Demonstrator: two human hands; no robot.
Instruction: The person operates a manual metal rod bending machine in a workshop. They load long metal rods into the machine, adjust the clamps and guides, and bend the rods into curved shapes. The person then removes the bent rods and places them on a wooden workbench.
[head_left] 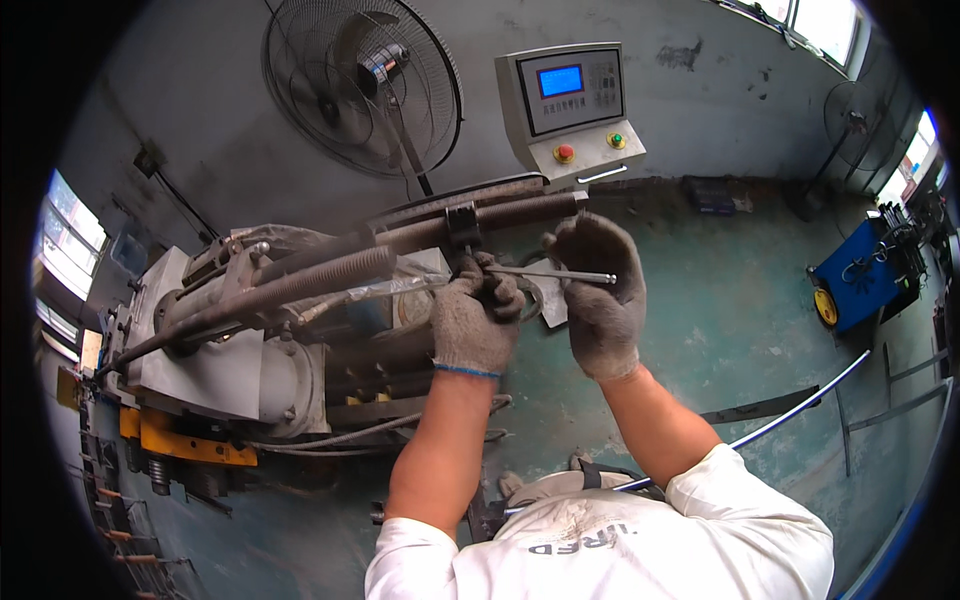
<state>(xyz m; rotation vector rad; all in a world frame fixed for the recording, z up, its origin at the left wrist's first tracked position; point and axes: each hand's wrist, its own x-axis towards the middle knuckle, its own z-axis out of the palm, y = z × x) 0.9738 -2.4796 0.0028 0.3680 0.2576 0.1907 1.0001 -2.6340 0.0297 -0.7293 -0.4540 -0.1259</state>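
Note:
My left hand [477, 318], in a grey knit glove with a blue cuff edge, is closed around the bent end of a hex key [558, 273]. It is just below a dark collar [463, 226] on a threaded rod [525, 209]. The key's long arm points right, and its ball tip lies in front of my right palm. My right hand [608, 295], also gloved, is open and curved, with thumb and fingers apart. Whether its palm touches the key is unclear. My left fingers hide the key's short end.
A second threaded rod [330, 285] juts from the machine [215, 345] on the left. Behind it stand a large fan [365, 90] and a control box [570, 95] with red and green buttons. A blue cart [865, 275] is at the right, and a shiny tube [800, 405] crosses the floor.

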